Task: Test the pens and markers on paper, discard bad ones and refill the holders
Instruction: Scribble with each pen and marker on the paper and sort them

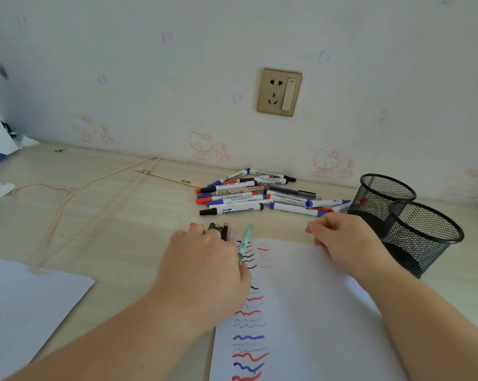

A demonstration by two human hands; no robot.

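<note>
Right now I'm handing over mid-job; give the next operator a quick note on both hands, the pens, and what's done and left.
Left hand grips a bundle of pens at the test paper's top left corner, a light green pen among them.
Right hand rests on the paper's top right, fingers loosely curled, holding nothing.
Pile of whiteboard markers lies by the wall.
Two mesh holders stand at right, nearly empty.
Done: many test squiggles on the paper.
Left: finish testing, discard duds, refill holders.

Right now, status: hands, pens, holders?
Left hand grips a bunch of pens. Right hand rests on the paper, holding nothing. Marker pile loose by the wall. Both holders look empty.
</note>
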